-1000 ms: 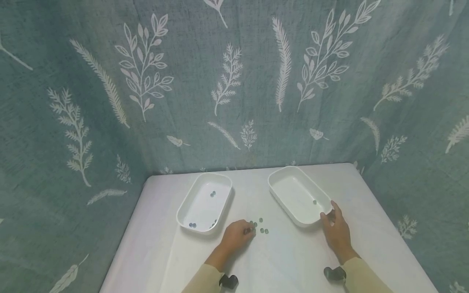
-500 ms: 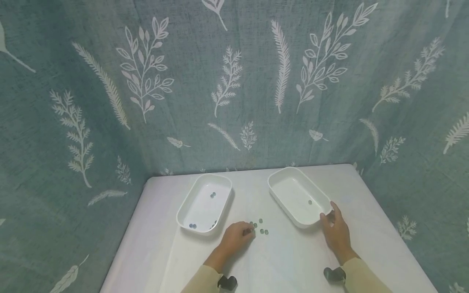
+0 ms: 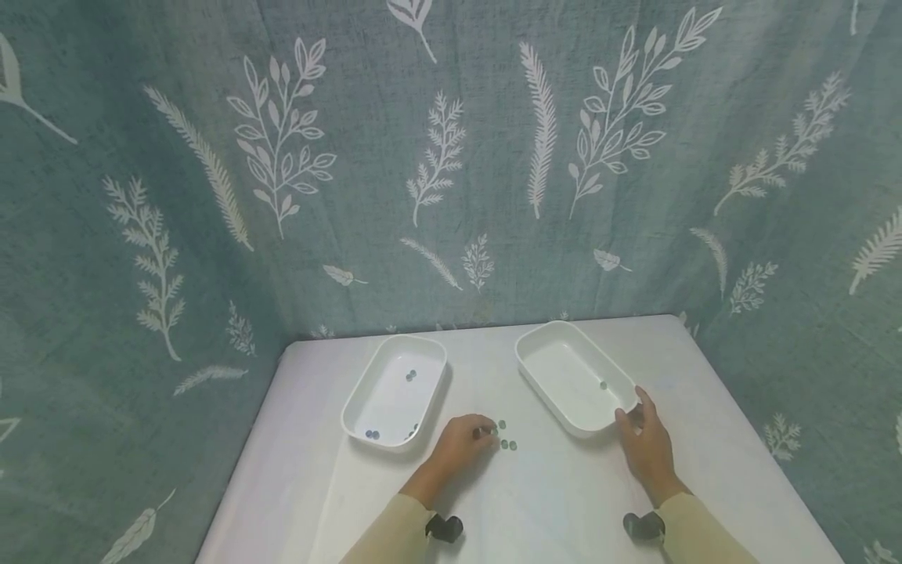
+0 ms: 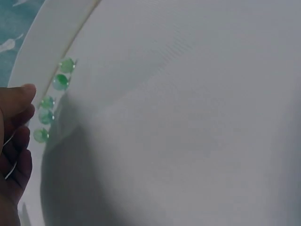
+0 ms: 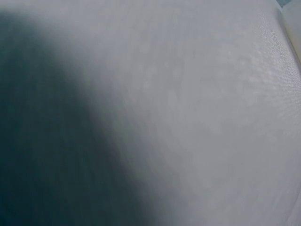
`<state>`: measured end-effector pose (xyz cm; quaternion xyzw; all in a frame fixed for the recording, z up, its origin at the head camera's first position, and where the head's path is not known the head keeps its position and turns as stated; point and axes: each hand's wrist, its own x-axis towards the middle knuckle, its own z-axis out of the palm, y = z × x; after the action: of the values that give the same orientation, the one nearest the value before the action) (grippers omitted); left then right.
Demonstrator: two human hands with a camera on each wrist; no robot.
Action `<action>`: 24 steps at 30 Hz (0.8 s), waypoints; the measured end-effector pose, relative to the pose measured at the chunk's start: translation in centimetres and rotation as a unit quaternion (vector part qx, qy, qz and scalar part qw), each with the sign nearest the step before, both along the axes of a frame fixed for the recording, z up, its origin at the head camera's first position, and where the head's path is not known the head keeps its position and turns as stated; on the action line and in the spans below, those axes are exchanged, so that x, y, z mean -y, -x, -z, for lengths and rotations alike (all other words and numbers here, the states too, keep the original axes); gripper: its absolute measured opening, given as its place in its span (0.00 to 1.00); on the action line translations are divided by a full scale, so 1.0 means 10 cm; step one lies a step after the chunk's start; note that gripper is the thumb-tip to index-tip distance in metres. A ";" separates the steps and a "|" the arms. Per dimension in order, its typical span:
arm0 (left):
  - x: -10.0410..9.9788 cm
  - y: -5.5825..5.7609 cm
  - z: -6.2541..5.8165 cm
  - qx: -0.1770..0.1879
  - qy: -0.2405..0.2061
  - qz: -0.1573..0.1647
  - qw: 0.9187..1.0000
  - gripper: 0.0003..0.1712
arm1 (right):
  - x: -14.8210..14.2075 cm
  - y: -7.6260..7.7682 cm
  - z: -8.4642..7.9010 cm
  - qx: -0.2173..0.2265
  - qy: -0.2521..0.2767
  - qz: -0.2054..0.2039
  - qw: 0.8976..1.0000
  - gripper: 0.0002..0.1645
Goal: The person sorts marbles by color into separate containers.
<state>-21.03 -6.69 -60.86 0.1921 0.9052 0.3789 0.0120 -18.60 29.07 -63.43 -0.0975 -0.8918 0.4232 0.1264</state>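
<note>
Several green glass marbles (image 4: 60, 82) lie on the white table between two white trays. My left hand (image 3: 461, 444) is right at them, fingers loosely bent, fingertips beside the nearest marbles. In the left wrist view the left hand (image 4: 16, 136) shows at the left edge, with no marble seen between its fingers. At the near right corner of the right tray (image 3: 553, 398), my right hand (image 3: 647, 450) grips the rim between thumb and fingers. One marble (image 3: 603, 385) sits inside that tray. The right wrist view shows only white cloth and a dark shadow.
The left tray (image 3: 366, 376) stands behind my left hand and holds several marbles, bluish (image 3: 372, 435) and greenish (image 3: 411, 375). A white cloth covers the table (image 3: 557, 509). Green leaf-patterned curtains (image 3: 451, 157) hang at the back and both sides.
My left hand has moved slightly right and away, further over the loose marbles. The marble in the right tray has rolled left, then back right. My right hand keeps its grip.
</note>
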 end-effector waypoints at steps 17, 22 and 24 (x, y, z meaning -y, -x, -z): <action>-0.29 0.29 -0.23 -0.017 -0.003 0.008 1.000 0.10 | -0.01 0.01 -0.02 -0.008 -0.002 -0.004 1.000 0.43; -0.35 0.35 -0.27 0.008 -0.023 0.007 1.000 0.11 | -0.01 0.01 0.00 -0.005 -0.002 0.001 1.000 0.43; -0.37 0.37 -0.28 0.015 -0.026 0.007 1.000 0.11 | -0.01 0.01 0.02 -0.001 -0.003 0.003 1.000 0.43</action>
<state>-24.76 -3.03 -58.11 0.1932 0.8933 0.4052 0.0237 -18.72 29.16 -63.59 -0.0993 -0.8928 0.4202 0.1284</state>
